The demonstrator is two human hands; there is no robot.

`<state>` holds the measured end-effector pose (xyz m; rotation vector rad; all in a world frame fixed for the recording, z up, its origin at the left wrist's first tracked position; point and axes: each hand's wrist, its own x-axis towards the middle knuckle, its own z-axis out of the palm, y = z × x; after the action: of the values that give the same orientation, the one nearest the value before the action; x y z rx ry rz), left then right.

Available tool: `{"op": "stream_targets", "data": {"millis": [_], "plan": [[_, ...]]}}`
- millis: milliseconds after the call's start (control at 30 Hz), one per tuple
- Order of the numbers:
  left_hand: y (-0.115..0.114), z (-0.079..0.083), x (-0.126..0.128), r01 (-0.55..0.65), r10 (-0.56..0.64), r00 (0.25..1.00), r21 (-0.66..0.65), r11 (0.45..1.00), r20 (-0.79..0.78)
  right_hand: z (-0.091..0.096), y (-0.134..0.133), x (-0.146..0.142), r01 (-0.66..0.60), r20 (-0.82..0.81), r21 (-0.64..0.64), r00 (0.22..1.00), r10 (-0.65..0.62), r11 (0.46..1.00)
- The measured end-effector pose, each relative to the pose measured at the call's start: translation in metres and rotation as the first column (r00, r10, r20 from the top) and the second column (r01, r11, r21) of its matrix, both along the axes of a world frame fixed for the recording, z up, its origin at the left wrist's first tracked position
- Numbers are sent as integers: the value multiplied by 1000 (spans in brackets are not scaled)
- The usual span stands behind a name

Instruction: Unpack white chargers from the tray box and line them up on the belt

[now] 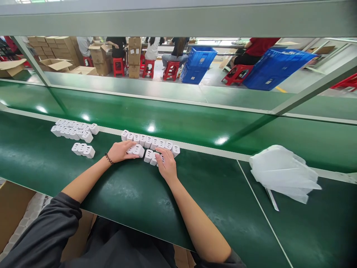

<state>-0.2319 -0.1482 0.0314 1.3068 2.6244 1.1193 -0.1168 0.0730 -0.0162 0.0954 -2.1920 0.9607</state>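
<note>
Several small white charger plugs [150, 141] lie in a row on the green table [139, 197], with a few more just in front of them. My left hand [121, 152], a black band at its wrist, is curled around two or three of these plugs [136, 150]. My right hand [166, 163] rests on the plugs [152, 157] at the front of the group, fingers bent over them. Both forearms reach out from dark sleeves at the bottom of the view.
More white plugs lie in a cluster [74, 130] and a short row [83, 149] to the left. A heap of white plastic bags [284, 173] sits at the right. Beyond the conveyor [167, 119] are blue crates [275, 69], red stools, cardboard boxes and seated people.
</note>
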Motion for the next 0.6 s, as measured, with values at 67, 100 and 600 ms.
{"op": "stream_targets", "data": {"millis": [67, 100, 600], "plan": [[-8, 10, 18, -84, 70, 990, 114, 990, 119, 7, -5, 6, 8, -64, 69, 998, -4, 998], [-12, 14, 29, -115, 80, 977, 165, 980, 200, 12, -10, 11, -4, -99, 118, 995, 16, 993], [-26, -12, 131, -716, -430, -22, 286, 637, 903, 84, -98, 57, -505, 306, 464, 862, 404, 728]]}}
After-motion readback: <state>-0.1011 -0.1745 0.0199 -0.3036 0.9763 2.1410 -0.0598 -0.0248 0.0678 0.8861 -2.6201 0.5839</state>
